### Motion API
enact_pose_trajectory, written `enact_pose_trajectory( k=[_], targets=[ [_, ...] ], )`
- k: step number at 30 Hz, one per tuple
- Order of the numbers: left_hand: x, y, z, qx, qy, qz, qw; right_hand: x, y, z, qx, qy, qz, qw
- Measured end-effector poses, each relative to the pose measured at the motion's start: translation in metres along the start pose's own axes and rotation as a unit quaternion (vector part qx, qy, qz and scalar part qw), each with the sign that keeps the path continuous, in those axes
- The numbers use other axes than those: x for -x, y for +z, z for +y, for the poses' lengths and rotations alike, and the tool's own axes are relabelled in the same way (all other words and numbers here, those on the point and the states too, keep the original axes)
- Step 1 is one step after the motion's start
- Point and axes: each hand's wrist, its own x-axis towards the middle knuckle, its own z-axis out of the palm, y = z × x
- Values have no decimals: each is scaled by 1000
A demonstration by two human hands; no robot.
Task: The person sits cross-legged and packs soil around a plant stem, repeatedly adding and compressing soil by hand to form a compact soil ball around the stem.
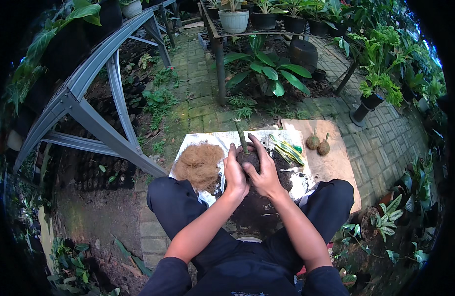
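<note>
Between my two hands is a dark ball of soil (247,159) with a thick green plant stem (241,134) rising from its top. My left hand (234,170) cups its left side, and my right hand (263,168) wraps the right side with the thumb across the front. Left of my hands, a heap of brown coconut fibre (199,166) rests on a white sheet (231,138). Cut yellow-and-green leaves (287,150) lie to the right, beside loose dark soil (283,177). Two fibre-wrapped balls with short stems (323,148) sit farther right on brown cardboard (334,162).
A grey metal frame (101,124) stands at the left, one leg reaching close to my left knee. Ahead, a plant bench (218,70) holds several potted plants. A potted fern (375,92) stands on the brick paving (382,140) at right. More foliage borders both sides.
</note>
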Motion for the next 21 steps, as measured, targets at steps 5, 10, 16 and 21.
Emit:
enact_pose_trajectory(
  k=[5, 10, 16, 21],
  targets=[
    [7, 3, -1, -16, 2, -1, 1000, 1, 7, 7, 70, -65, 48, 994],
    [8, 3, 2, -10, -4, -3, 1000, 0, 9, 11, 53, -70, 48, 995],
    [3, 4, 5, 18, -41, -13, 999, -1, 2, 10, -23, -22, 18, 999],
    [3, 2, 2, 5, -36, 2, 999, 2, 11, 12, -5, -6, 34, 999]
  ],
)
